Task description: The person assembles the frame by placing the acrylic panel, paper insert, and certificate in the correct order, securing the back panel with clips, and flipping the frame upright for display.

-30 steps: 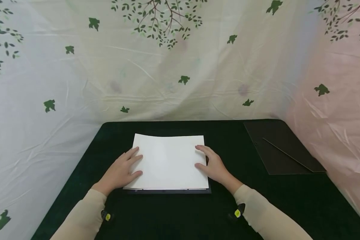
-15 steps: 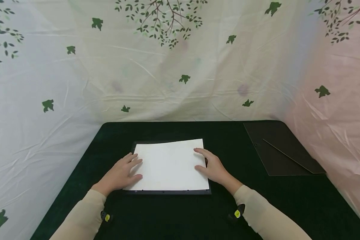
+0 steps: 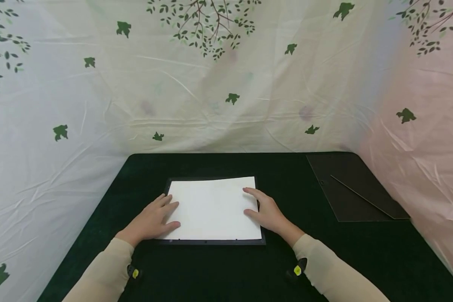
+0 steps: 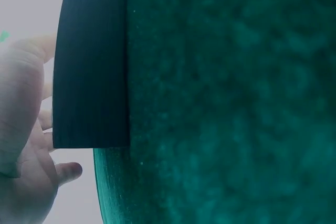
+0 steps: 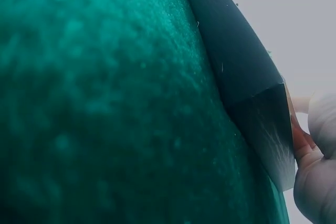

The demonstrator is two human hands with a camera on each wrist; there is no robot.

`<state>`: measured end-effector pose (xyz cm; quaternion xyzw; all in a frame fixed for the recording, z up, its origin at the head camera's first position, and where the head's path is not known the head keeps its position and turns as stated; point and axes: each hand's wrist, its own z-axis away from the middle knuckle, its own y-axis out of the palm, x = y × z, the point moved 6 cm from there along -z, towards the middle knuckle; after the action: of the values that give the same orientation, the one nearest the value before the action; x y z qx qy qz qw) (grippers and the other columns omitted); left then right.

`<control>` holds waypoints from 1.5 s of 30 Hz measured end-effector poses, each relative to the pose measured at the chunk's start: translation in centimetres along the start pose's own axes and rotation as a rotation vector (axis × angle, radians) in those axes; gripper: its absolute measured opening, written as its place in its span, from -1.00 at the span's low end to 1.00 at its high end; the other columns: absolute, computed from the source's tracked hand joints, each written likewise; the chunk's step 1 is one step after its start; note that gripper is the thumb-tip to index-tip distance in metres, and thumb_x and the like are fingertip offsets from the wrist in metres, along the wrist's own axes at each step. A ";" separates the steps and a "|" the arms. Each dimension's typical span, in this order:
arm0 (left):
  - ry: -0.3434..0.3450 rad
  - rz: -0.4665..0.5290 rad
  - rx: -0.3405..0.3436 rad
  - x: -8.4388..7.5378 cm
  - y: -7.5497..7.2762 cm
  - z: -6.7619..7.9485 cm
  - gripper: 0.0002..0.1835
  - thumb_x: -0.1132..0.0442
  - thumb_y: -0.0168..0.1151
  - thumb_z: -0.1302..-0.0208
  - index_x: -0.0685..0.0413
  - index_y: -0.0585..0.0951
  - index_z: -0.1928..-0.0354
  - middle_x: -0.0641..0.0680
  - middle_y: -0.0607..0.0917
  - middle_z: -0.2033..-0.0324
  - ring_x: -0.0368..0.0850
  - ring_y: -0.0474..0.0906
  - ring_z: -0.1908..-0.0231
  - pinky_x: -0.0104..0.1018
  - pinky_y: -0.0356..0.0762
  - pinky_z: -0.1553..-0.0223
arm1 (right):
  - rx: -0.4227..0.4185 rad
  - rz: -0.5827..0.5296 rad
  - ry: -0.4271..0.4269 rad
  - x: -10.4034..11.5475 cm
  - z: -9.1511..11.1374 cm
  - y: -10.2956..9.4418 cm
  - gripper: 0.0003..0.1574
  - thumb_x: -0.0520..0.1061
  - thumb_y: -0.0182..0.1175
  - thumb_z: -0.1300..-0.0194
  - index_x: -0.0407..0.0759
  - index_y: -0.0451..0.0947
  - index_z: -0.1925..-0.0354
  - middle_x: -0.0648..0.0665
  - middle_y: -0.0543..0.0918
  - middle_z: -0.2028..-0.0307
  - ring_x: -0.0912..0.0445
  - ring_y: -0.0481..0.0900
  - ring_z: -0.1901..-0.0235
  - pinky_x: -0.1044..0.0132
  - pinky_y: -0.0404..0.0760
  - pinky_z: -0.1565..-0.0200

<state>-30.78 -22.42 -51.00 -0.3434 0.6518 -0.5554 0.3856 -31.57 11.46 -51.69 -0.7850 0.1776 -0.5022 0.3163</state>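
Observation:
A white sheet (image 3: 211, 209) lies over a flat dark frame (image 3: 211, 242), whose rim shows along the near and far sides. At the sheet's left edge, the left hand (image 3: 154, 218) rests with its fingers spread and thumb on the white surface. The right hand (image 3: 266, 210) is at the right edge, thumb and fingers apart and slightly bent over the sheet. Seen from the left wrist, the frame's dark side (image 4: 92, 66) stands beside the left hand (image 4: 23, 124). From the right wrist, a frame corner (image 5: 252, 95) appears close to the right hand (image 5: 317, 156).
Dark green cloth (image 3: 211, 272) covers the table. A dark flat panel (image 3: 347, 197) with a thin raised strip (image 3: 362, 196) lies at the back right. Patterned fabric (image 3: 230, 121) hangs around the table's back and sides.
The sheet's far edge has dropped toward me, uncovering the frame's far rim, and the sheet lies flatter. Both hands have shifted slightly nearer with it.

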 end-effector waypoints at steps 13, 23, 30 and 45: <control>-0.026 0.005 0.023 0.5 0.2 -0.1 -0.18 -0.31 0.21 -0.16 0.02 0.40 -0.35 0.24 0.25 -0.39 0.29 0.02 -0.40 0.27 0.13 -0.26 | 0.005 0.096 -0.007 0.3 0.0 0.1 -0.23 0.00 0.40 -0.16 0.05 0.38 -0.32 0.04 0.35 -0.34 0.05 0.28 -0.28 -0.03 0.40 -0.20; -0.028 0.007 0.023 0.9 0.1 -0.3 -0.18 -0.30 0.22 -0.16 0.03 0.40 -0.35 0.24 0.24 -0.40 0.29 0.02 -0.40 0.28 0.13 -0.26 | 0.045 0.176 -0.005 0.0 0.1 0.1 -0.28 0.15 0.36 -0.17 0.06 0.44 -0.27 -0.01 0.26 -0.40 -0.03 0.02 -0.41 -0.20 0.24 -0.26; -0.060 0.053 0.064 1.2 0.1 -0.5 -0.15 -0.34 0.19 -0.16 0.01 0.36 -0.38 0.24 0.19 -0.42 0.29 0.08 -0.38 0.27 0.19 -0.23 | 0.138 0.228 0.109 -0.7 0.7 0.1 -0.19 0.28 0.30 -0.17 0.09 0.38 -0.33 -0.10 0.06 -0.48 -0.11 -0.05 -0.44 -0.24 0.21 -0.26; -0.059 0.080 0.074 0.7 0.3 -0.6 -0.09 -0.43 0.11 -0.14 -0.04 0.32 -0.41 0.22 0.22 -0.41 0.22 0.15 -0.37 0.23 0.23 -0.23 | 0.204 0.187 0.245 -1.3 1.6 0.4 0.00 0.37 0.23 -0.18 0.00 0.20 -0.44 -0.28 -0.15 -0.50 -0.24 -0.01 -0.42 -0.23 0.22 -0.26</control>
<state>-31.67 -22.69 -51.30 -0.3188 0.6326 -0.5528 0.4390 -30.69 12.43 -53.28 -0.6619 0.2353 -0.5776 0.4158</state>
